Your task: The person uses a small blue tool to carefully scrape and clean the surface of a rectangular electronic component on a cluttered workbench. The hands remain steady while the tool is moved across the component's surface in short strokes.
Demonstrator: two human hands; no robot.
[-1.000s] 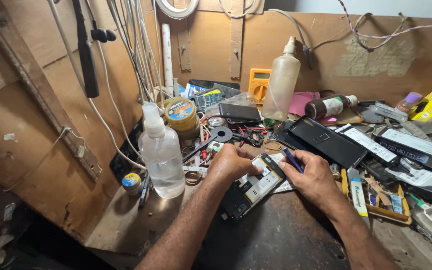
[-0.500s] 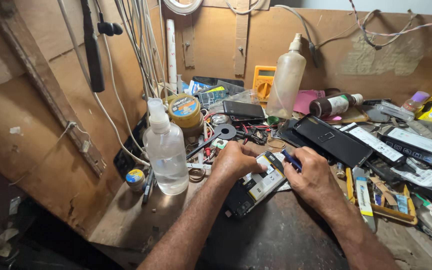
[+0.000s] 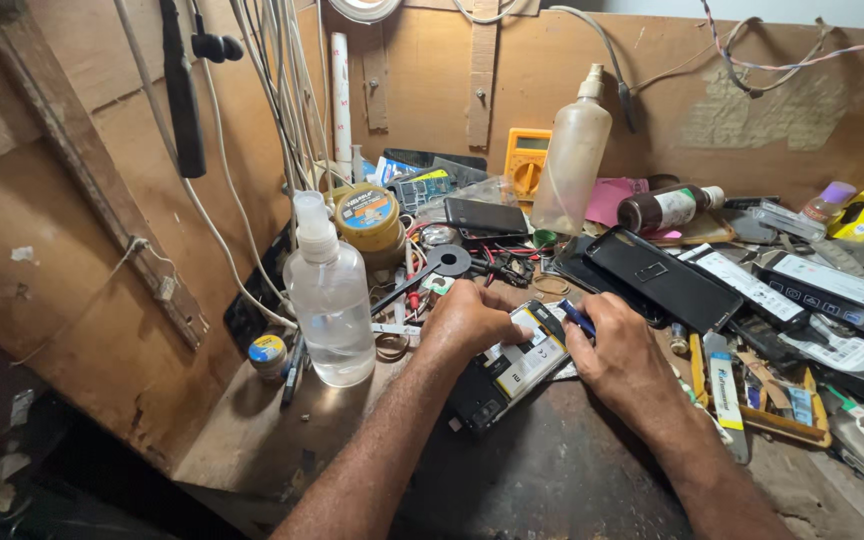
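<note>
Rough plywood walls close in a cluttered repair bench (image 3: 552, 480) whose dark top is scuffed and stained. At the centre of the frame lies an opened phone (image 3: 512, 370), a flat black slab with its back off, its pale labelled battery facing up, set at a slant from lower left to upper right. The left hand (image 3: 467, 320) is curled over the phone's upper left edge, fingers bent down and pressing on it, holding it steady. The right hand (image 3: 624, 362) is closed in a pinch around a thin blue tool (image 3: 578, 318), whose tip meets the phone's upper right corner; the rest of that hand rests on the bench beside the phone.

Just left of the hands stands a clear plastic bottle (image 3: 332, 300) with a white cap, rounded and partly filled with clear liquid. Behind it sits a squat round tin (image 3: 367, 218) with a yellow and blue lid. In the upper middle, a tall cloudy bottle (image 3: 572, 160) with a narrow nozzle stands by a yellow meter (image 3: 528, 160). A glossy black phone cover (image 3: 657, 278) lies flat to the right of the hands, with a small brown bottle (image 3: 667, 208) on its side beyond it. White cables (image 3: 272, 110) hang in a bunch down the wall at upper left, near a black rod-shaped tool (image 3: 180, 90).
</note>
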